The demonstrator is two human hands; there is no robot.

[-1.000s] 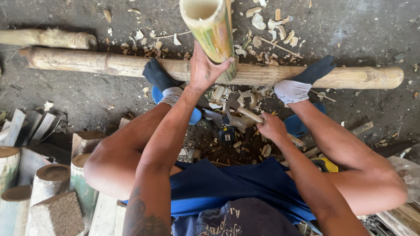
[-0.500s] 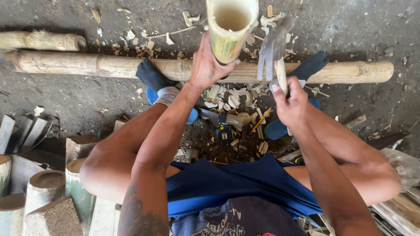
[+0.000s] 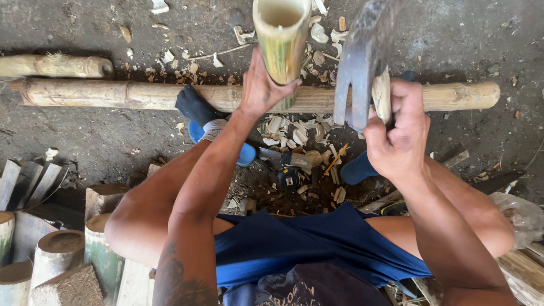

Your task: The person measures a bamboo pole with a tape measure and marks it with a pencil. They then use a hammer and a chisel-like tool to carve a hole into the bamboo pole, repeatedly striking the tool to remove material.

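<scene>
Two bare hands are seen from above, working over a long bamboo pole (image 3: 141, 95) laid crosswise on dark ground. An upright bamboo tube (image 3: 281, 39) is gripped by the left hand (image 3: 262, 90), the fingers wrapped closed around its lower part. The tube is hollow, green-and-yellow streaked, its open mouth turned up toward the camera, its long axis standing vertical just in front of the pole. A cleaver (image 3: 362, 62) is held raised in the right hand (image 3: 399, 133), closed tight on the handle, blade just right of the tube and level with its upper part. The left hand is nearer the tube. Pale shavings (image 3: 292, 130) are scattered below the pole, between two blue-shod feet. Cut bamboo stumps (image 3: 56, 249) are stacked well left of the pole's near side.
</scene>
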